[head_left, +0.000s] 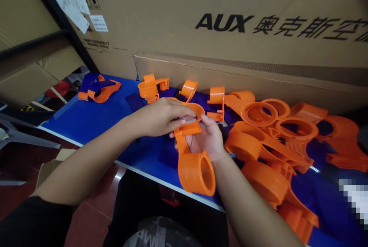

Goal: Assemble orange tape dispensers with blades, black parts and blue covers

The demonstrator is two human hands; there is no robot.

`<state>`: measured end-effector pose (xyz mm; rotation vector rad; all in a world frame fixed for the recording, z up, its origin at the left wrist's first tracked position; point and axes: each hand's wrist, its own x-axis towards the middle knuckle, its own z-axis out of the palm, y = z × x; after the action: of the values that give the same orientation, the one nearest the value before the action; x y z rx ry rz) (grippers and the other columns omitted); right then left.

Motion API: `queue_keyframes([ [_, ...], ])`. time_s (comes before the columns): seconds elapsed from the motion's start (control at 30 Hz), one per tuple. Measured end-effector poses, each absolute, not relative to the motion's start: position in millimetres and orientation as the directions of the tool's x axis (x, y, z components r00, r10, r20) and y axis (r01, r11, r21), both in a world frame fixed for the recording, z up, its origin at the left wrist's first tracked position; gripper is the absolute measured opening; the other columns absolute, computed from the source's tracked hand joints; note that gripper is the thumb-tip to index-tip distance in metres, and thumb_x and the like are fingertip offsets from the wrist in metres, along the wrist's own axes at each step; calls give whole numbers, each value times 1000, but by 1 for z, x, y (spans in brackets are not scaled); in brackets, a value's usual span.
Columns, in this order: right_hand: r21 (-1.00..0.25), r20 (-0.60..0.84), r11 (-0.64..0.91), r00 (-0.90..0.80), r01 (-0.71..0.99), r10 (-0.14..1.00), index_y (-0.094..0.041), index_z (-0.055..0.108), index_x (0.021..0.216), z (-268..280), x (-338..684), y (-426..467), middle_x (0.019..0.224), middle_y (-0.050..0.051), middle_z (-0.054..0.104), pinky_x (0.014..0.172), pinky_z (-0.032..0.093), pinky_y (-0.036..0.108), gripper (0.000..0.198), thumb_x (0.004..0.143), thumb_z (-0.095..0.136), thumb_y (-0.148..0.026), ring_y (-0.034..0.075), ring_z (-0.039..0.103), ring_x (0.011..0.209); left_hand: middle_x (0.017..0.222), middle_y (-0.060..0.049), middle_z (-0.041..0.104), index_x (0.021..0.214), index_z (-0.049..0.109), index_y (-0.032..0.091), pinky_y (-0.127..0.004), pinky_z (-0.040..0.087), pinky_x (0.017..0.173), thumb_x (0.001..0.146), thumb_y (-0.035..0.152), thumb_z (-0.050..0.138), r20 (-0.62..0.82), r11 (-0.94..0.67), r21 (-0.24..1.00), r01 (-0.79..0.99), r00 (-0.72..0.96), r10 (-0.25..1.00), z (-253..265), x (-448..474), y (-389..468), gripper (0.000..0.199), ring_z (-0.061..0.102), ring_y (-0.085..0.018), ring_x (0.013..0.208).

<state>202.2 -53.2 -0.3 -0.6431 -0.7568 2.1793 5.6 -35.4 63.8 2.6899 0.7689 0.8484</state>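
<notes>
Holding orange tape dispenser frame (193, 162) over blue bench (94, 118) front edge, dead centre. Looks light, stiff moulded plastic, bit slick; best grabbed by ribbed neck, not thin ring. Right hand (208, 139) cradles neck from under, fingers half curled. Left hand (163, 118) pinches top end, at 12 o'clock. Pile of frames (273, 136) at 3 o'clock.

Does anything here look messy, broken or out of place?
Nothing looks broken. The orange plastic parts lie in a loose, tangled heap on the blue table, with one piece apart at the far left corner. Both hands hold one orange part.
</notes>
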Motion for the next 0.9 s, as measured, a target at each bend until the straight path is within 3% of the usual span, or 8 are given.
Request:
queue_keyframes([
  [0.13,-658,-204,-577,-623,-484,755,-17,72,108,-1,203,-56,77,6,79,59,68,35,26,89,73,-35,22,75,59,110,-5,85,124,78,24,-31,62,88,96,9,70,429,-805,357,473,683,592,62,4,-35,33,81,-19,98],
  [0.27,-644,-202,-567,-601,-513,773,-20,70,107,-2,197,-59,74,1,75,59,68,34,22,95,72,-37,20,74,59,102,-4,86,118,79,21,-30,60,82,94,9,74,434,-783,351,513,652,621,58,4,-37,28,82,-19,92],
  [0.37,-637,-166,-508,-540,-579,825,-21,70,102,-2,192,-61,74,-3,72,63,68,32,22,88,80,-35,19,76,64,98,-4,85,106,82,21,-30,59,80,95,11,73,438,-789,352,503,657,614,58,5,-38,18,81,-19,87],
  [0.43,-644,-156,-490,-527,-587,836,-22,71,100,-2,190,-62,73,-4,71,64,68,31,27,84,85,-38,20,76,66,94,-3,85,102,82,22,-29,57,77,95,12,74,424,-781,376,498,657,623,58,5,-39,15,80,-18,84],
  [0.6,-679,-139,-483,-548,-553,825,-20,74,110,-2,184,-62,73,2,71,63,66,35,53,91,71,-70,26,78,77,88,0,83,100,84,24,-26,53,72,92,13,77,352,-724,448,524,641,682,57,4,-43,15,78,-16,80],
  [0.8,-699,-180,-498,-548,-513,817,-20,73,111,-7,187,-62,79,6,76,61,64,34,52,98,64,-70,24,76,70,88,0,81,98,80,22,-25,55,73,95,14,75,453,-727,479,493,570,685,60,-1,-51,9,76,-15,79],
  [0.9,-686,-199,-512,-543,-517,816,-21,73,106,-9,191,-62,74,5,76,51,59,32,51,97,66,-70,21,71,56,94,-1,81,116,77,22,-25,58,73,94,14,76,569,-709,568,418,424,705,62,-6,-57,23,76,-14,79],
])
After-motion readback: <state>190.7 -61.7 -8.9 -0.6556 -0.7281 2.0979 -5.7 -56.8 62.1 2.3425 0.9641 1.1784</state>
